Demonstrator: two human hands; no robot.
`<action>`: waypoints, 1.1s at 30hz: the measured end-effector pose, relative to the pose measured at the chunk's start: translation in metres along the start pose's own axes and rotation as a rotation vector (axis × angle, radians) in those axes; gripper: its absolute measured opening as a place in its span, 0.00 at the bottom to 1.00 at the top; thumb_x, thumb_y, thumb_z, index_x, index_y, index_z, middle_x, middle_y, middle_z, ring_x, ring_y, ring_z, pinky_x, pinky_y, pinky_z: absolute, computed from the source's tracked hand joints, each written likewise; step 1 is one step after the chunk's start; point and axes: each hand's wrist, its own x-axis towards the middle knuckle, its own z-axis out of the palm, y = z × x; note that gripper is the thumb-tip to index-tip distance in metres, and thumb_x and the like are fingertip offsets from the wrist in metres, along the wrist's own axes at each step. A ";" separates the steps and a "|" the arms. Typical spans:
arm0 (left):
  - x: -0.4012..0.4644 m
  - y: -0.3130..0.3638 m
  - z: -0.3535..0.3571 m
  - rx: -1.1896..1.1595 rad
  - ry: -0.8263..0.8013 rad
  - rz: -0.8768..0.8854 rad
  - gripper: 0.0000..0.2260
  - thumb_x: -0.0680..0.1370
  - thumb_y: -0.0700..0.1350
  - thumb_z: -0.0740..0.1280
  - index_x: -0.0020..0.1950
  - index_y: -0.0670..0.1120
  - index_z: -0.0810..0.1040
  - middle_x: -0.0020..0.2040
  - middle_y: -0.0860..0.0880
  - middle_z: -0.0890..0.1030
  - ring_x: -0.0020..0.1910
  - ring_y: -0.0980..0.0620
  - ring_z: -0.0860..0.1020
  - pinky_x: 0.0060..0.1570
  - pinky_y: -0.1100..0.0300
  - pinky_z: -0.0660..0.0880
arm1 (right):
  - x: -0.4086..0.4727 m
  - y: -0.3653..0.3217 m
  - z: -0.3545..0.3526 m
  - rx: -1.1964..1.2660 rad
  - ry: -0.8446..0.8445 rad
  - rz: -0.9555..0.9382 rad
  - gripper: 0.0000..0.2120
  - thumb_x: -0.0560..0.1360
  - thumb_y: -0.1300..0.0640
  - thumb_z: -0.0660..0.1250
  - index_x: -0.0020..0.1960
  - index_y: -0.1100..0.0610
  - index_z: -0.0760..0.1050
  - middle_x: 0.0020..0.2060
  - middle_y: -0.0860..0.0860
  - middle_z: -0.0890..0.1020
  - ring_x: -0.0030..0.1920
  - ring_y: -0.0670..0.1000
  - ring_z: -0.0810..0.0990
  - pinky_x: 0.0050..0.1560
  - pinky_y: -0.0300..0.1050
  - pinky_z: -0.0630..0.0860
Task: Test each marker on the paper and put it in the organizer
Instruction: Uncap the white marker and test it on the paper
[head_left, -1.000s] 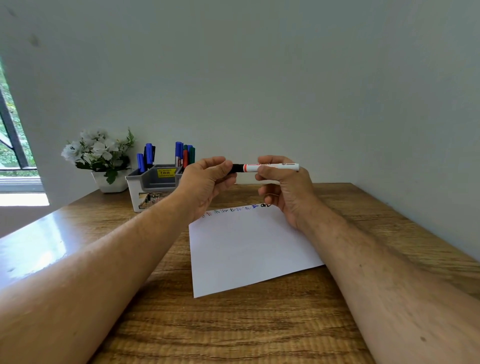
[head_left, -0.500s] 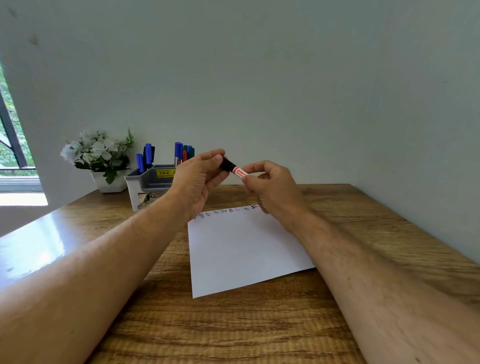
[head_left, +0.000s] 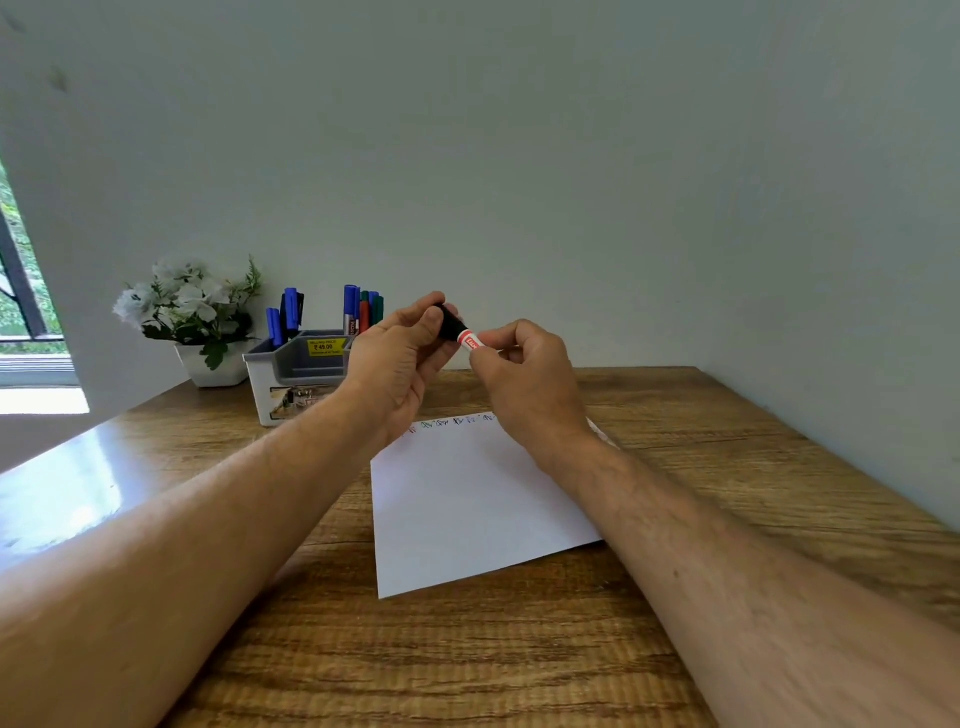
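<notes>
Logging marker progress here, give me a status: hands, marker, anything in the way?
Left hand grips the black cap; right hand grips the marker, held above the paper. Cap on. Path to organizer unobstructed.

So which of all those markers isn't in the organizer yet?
The black-capped white marker, held between the left hand and right hand. The other markers stand upright in the organizer.

Home desk corner: wood-grain counter against plain wall, potted white flowers, window at left.
</notes>
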 end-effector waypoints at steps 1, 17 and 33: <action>0.000 0.000 0.000 -0.010 -0.011 0.001 0.08 0.80 0.35 0.64 0.56 0.40 0.80 0.51 0.40 0.84 0.53 0.45 0.84 0.44 0.57 0.82 | 0.001 0.000 0.002 0.050 -0.004 0.041 0.02 0.75 0.55 0.70 0.44 0.53 0.79 0.33 0.49 0.77 0.31 0.48 0.71 0.32 0.42 0.67; -0.008 -0.007 -0.004 0.106 -0.067 -0.026 0.12 0.78 0.37 0.67 0.61 0.43 0.78 0.50 0.40 0.84 0.48 0.45 0.85 0.38 0.58 0.82 | 0.004 0.004 0.002 0.390 -0.122 0.321 0.04 0.77 0.58 0.69 0.46 0.59 0.77 0.26 0.50 0.74 0.18 0.45 0.64 0.21 0.34 0.59; 0.014 0.044 -0.026 0.619 0.230 0.592 0.23 0.75 0.39 0.73 0.61 0.63 0.75 0.43 0.46 0.85 0.40 0.49 0.85 0.41 0.53 0.83 | 0.002 0.018 0.004 -0.082 -0.087 0.164 0.07 0.80 0.54 0.61 0.47 0.49 0.77 0.45 0.49 0.82 0.36 0.49 0.77 0.27 0.40 0.69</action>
